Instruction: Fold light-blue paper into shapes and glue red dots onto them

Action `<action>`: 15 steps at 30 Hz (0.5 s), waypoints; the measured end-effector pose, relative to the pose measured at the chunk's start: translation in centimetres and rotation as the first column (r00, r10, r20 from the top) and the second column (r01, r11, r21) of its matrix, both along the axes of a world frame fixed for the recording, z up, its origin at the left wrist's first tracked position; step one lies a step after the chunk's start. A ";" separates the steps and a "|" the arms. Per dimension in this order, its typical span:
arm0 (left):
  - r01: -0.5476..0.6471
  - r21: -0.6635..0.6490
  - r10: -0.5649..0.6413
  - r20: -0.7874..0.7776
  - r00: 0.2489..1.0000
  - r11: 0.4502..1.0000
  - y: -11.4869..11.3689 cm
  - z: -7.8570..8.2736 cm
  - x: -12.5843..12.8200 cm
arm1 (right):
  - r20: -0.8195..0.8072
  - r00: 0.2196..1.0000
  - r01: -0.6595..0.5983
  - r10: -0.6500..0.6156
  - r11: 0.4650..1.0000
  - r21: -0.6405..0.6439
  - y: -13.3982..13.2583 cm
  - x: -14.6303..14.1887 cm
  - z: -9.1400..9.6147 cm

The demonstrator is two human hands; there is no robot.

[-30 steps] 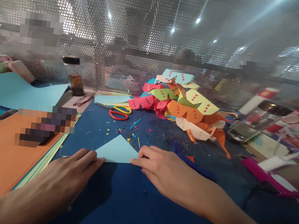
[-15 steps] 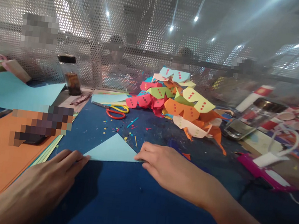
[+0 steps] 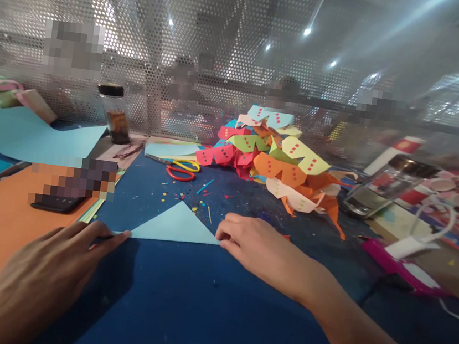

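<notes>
Two bare forearms reach in from the lower corners, the left hand and right hand set apart, backs turned up. On the left, bent fingers bunch beside an outstretched thumb that angles inward. On the right, curled fingers sit above the thumb, the right forearm slanting away behind.

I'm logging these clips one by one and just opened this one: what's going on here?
A person's left-hand grip and right-hand grip are at opposite near corners of a light-blue paper triangle, its point facing away across the dark-blue tabletop. Whether the fingers pinch or press the corners is unclear. Beyond it are red-and-yellow-handled metal scissors and, to their right, a heap of multicoloured cut-paper shapes.
</notes>
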State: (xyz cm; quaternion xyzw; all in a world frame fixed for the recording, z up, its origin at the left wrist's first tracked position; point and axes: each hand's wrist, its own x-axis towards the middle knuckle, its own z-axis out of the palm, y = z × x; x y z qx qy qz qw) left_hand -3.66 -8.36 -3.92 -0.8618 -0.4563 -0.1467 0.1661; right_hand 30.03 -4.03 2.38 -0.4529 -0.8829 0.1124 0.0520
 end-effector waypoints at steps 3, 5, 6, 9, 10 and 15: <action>0.018 0.015 -0.018 0.009 1.000 1.000 0.0 0.1 0.0 | 0.029 1.000 0.008 -0.008 1.000 0.028 0.1 -0.1 -0.1; 0.009 0.022 -0.009 0.002 1.000 1.000 -0.1 0.3 0.2 | 0.053 0.999 0.000 -0.004 0.997 0.071 0.1 -0.5 -0.2; 0.000 0.029 0.000 0.004 1.000 1.000 -0.1 0.5 0.4 | 0.059 0.998 -0.009 0.003 0.995 0.100 0.1 -0.7 -0.3; -0.040 0.006 0.040 0.002 0.999 0.999 -0.2 0.9 0.7 | 0.039 0.998 -0.050 0.044 0.984 0.171 0.2 -1.3 -0.7; -0.043 0.004 0.043 0.008 0.999 0.999 -0.2 1.0 0.8 | 0.031 0.998 -0.067 0.062 0.981 0.180 0.3 -1.5 -0.9; -0.052 0.034 0.048 0.125 0.991 0.998 -0.1 1.5 0.9 | -0.026 0.996 -0.076 0.080 0.987 0.140 0.6 -1.9 -1.2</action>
